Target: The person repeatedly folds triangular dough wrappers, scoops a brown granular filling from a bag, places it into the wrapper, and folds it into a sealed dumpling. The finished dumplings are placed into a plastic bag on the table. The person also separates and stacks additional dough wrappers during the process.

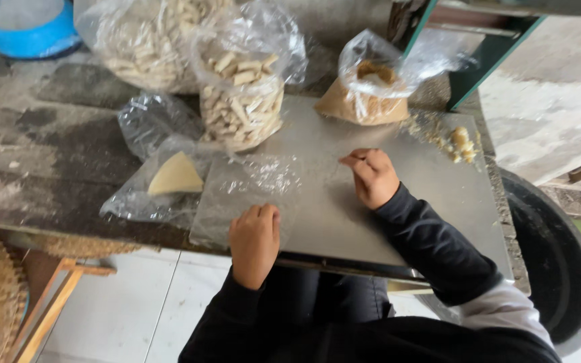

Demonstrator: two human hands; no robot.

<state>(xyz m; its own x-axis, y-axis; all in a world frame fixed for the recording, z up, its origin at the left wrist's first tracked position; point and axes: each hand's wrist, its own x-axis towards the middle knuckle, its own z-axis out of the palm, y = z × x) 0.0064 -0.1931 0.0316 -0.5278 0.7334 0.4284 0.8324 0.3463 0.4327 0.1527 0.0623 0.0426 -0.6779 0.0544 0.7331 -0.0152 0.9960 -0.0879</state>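
Head view shows my left hand (254, 243) nearest, curled knuckles-down on the near edge of an empty clear plastic bag (253, 195) lying flat on the metal surface (398, 202) — the grip looks closed, pressing rather than pinching. My right hand (371, 176) rests just beyond the bag's far corner, fingers folded, holding nothing I can make out. I judge the bag feather-light, limp and slippery; best taken at its open edge. Left of it lies a pale wedge (175, 176) in film. Farther off stand a bag of stick snacks (242, 101) and a bag of brown crumbs (366, 97).
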